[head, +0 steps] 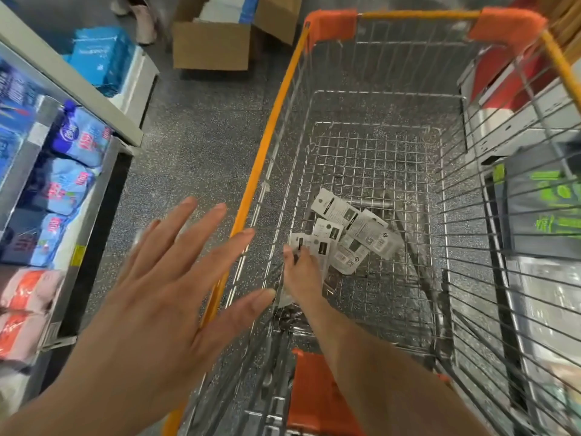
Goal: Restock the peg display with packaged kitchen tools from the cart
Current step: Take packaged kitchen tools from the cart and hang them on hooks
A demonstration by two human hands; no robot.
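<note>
My right grip [302, 273] is down in the cart [408, 64] on the packaged kitchen tools [349, 234] heaped on its wire floor, too blurred to tell if I've pinched one, while my left grip [163, 284] hovers spread open over the orange rail [270, 133], for balance I reckon.

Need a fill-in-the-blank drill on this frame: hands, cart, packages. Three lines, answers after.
1. The right hand reaches into the cart toward the ____ packages.
2. The left hand, fingers spread above the cart's rim, holds ____.
3. The cart's corner guards are ____.
Missing words: white; nothing; orange.
</note>
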